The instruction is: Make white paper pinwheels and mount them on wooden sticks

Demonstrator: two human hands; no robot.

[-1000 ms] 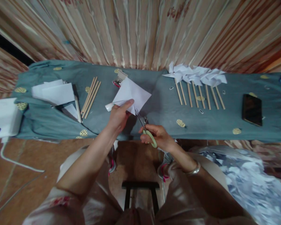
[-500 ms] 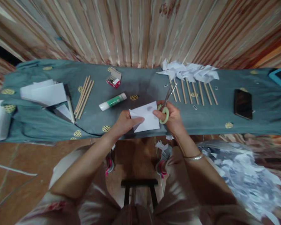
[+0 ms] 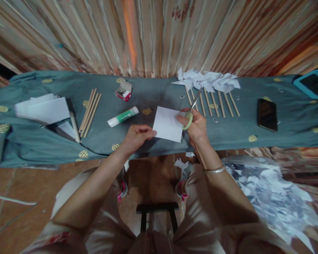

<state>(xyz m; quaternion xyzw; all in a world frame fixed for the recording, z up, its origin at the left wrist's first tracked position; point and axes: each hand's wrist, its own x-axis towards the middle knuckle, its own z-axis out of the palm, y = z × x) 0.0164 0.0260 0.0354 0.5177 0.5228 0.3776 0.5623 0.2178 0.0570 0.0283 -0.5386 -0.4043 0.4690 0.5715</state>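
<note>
A white square of paper (image 3: pixel 168 124) lies near the front edge of the grey-green cloth (image 3: pixel 153 148). My right hand (image 3: pixel 194 126) grips scissors (image 3: pixel 192 107) by their pale green handles, blades pointing up and away, and its thumb touches the paper's right edge. My left hand (image 3: pixel 136 137) rests with curled fingers just left of the paper, fingertips at its left edge, holding nothing I can make out.
A glue stick (image 3: pixel 122 116), a small box of pins (image 3: pixel 123 91), loose wooden sticks (image 3: pixel 89 111) and stacked white paper (image 3: pixel 43 110) lie to the left. Finished paper pinwheels on sticks (image 3: pixel 209 88), a black phone (image 3: pixel 266 114) and a blue-cased tablet (image 3: pixel 312 84) lie right. Paper scraps (image 3: pixel 270 192) cover the floor.
The folded paper was lowered from the air, opened and laid flat on the cloth. My right hand swung the scissors from below the paper to its right side, blades up. My left hand let go.
</note>
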